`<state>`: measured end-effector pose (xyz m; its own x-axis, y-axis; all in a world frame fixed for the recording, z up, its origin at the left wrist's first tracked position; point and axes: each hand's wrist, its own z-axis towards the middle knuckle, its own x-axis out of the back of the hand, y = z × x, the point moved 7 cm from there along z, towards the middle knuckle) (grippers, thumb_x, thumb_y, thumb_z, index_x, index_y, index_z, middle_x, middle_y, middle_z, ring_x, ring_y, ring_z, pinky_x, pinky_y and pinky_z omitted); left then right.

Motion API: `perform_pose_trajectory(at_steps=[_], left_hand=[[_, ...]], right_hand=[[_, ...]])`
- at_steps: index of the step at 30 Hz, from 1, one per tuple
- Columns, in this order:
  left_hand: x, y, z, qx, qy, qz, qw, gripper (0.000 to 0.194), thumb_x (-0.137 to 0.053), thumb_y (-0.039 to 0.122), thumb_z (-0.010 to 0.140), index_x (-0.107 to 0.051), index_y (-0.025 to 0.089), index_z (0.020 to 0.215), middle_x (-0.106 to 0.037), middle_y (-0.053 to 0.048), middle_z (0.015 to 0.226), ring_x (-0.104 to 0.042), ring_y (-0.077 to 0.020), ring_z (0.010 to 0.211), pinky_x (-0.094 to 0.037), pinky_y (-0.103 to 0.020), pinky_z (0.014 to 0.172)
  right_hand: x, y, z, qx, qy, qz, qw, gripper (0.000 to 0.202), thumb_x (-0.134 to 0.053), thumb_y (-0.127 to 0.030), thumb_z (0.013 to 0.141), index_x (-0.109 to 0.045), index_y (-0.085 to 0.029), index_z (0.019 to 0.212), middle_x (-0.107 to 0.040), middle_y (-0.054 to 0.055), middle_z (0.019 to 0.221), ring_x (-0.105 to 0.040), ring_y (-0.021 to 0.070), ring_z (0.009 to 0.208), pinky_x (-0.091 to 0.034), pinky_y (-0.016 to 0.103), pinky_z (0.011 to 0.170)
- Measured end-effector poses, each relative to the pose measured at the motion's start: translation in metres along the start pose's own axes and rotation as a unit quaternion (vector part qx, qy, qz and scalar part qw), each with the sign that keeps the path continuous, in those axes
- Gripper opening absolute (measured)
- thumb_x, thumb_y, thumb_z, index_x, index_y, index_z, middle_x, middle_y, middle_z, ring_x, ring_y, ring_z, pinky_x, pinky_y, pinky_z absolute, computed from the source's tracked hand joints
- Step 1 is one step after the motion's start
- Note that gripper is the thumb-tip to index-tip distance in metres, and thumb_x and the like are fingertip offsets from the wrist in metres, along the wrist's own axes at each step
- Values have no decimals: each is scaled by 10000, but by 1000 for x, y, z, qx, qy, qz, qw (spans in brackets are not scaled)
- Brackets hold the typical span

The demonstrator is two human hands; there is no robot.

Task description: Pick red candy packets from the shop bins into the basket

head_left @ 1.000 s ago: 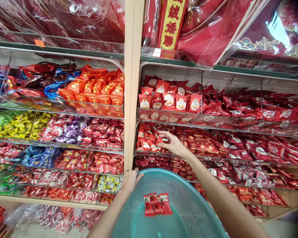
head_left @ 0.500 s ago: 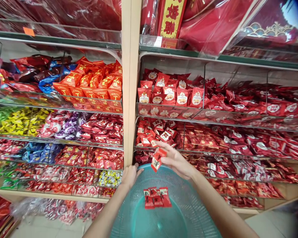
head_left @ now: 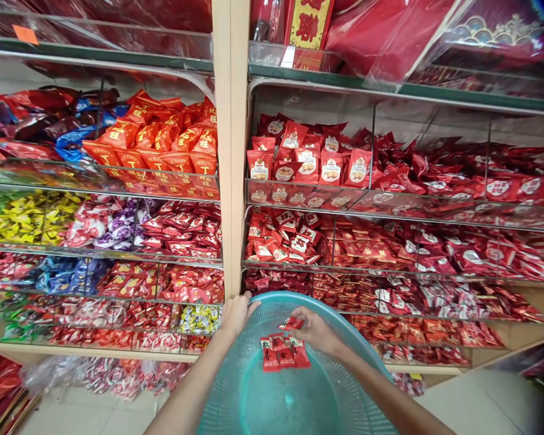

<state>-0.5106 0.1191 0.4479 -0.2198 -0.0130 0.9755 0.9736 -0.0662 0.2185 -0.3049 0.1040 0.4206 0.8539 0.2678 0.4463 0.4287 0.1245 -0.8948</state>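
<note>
My left hand (head_left: 237,314) grips the upper left rim of a round teal plastic basket (head_left: 281,411) with perforated walls. Inside the basket, near its far wall, my right hand (head_left: 315,330) has its fingers closed on a small red candy packet (head_left: 291,324). Just below that hand, several red and white candy packets (head_left: 283,353) with dark characters lie side by side in the basket. Similar candy packets (head_left: 283,238) fill a shelf compartment straight ahead, above the basket's far rim.
A pale wooden post (head_left: 232,151) divides two shelf units. Clear dividers and lips hold wrapped sweets on every tier, such as orange-red packets (head_left: 154,139) and yellow candies (head_left: 38,217). Bagged sweets (head_left: 113,376) lie on the tiled floor (head_left: 90,414) at lower left.
My right hand has come down from in front of the shelf into the basket, bringing the candy packet with it. My left hand stays on the rim. The view has shifted slightly.
</note>
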Motion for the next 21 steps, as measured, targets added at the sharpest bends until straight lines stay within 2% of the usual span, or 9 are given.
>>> perform_pose_trajectory(at_steps=[2,4,7,12,17,21], left_hand=[[0,0,0,-1,-1,1,1000,430,-285,543,868,-538,221,999,-688,-102,883,-647,-250,848,-432,-281,661],[1,0,0,-3,0,3,1000,426,-285,543,868,-535,223,998,-689,-96,884,-647,-250,848,-432,-280,658],[1,1,0,-3,0,5,1000,425,-286,546,867,-534,227,999,-688,-93,892,-646,-252,850,-433,-282,658],[0,0,0,-1,0,4,1000,435,-289,554,862,-532,225,1011,-685,-97,894,-643,-250,858,-432,-281,663],[1,0,0,-3,2,-2,1000,401,-303,534,867,-534,227,984,-687,-87,865,-647,-262,829,-430,-290,640],[2,0,-1,-1,5,-5,1000,391,-313,528,867,-531,228,990,-684,-90,869,-645,-256,835,-426,-284,640]], right_hand=[[0,7,-2,22,30,-87,995,353,-626,-263,647,-561,-191,986,-568,49,965,-570,192,822,-473,342,756],[-2,11,-5,11,36,-154,987,404,-593,-221,663,-553,-202,1065,-543,58,1020,-576,192,839,-471,333,777],[-10,11,-11,-17,16,-229,973,410,-570,-208,687,-537,-189,1095,-524,77,1047,-593,194,832,-476,319,766],[-20,8,-20,-59,-16,-367,928,376,-543,-247,731,-526,-198,1103,-518,120,1129,-614,270,858,-481,379,717],[-26,0,-27,-77,-50,-428,899,542,-616,-188,669,-477,-204,1192,-514,143,1177,-614,299,901,-481,380,732],[-22,-21,-31,-112,-92,-466,873,652,-679,-170,618,-449,-199,1228,-511,145,1186,-607,303,925,-474,367,727]])
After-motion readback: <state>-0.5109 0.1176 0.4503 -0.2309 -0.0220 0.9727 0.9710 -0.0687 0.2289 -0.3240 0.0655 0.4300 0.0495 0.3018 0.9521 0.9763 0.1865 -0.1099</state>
